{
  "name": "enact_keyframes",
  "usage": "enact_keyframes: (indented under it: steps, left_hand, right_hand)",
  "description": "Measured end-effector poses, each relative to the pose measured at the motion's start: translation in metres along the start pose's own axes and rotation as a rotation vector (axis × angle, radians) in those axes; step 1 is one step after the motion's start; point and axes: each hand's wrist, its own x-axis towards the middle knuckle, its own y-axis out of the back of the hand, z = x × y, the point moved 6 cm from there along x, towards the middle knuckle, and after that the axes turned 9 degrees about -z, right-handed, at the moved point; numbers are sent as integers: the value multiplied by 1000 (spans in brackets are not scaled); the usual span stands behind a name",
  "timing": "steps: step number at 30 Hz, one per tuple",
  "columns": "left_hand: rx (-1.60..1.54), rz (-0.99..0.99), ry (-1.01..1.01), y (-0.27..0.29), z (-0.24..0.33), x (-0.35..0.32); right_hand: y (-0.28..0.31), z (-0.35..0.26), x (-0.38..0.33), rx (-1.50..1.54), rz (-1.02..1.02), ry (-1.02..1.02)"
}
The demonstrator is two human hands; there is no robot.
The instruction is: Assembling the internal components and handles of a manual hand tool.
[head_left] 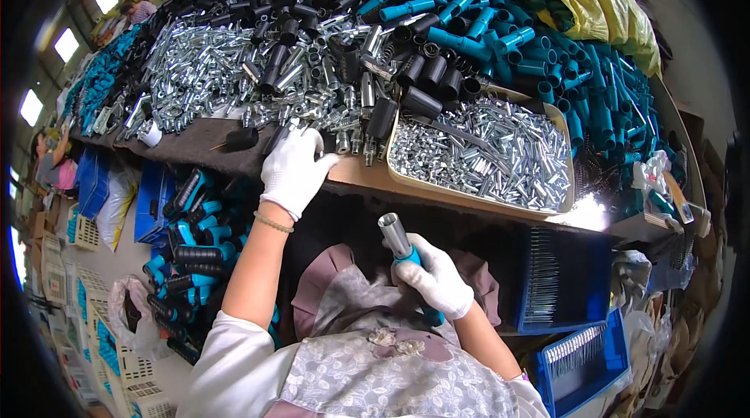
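My right hand [440, 277], in a white glove, is wrapped round a teal tubular handle [408, 255] in front of my lap. A shiny hollow metal sleeve [394, 232] sits at the handle's upper end and points up and to the left. My left hand [295, 172], also gloved in white, is at the table's front edge by a pile of small metal fittings [312, 112]. Its fingers are bent, with the thumb held apart from them; whether the fingertips touch a fitting is hard to make out. Just left of it lies a black cylinder [241, 138].
A shallow tray [482, 201] of small metal pins stands right of my left hand. Behind it are heaped black sleeves [433, 73] and teal tubes [461, 44]. Finished-looking teal-and-black handles [199, 255] pile up below left. Blue bins [586, 281] with metal rods stand at right.
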Motion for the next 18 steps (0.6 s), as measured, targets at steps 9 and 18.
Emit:
enact_keyframes:
  steps: [9, 18]
  left_hand:
    - [-1023, 30, 117, -20, -43, -23]
    - [-1488, -211, -16, -25, 43, -102]
  right_hand:
    - [-5, -23, -1, -225, 84, 141]
    - [-9, -18, 7, -693, 238, 272]
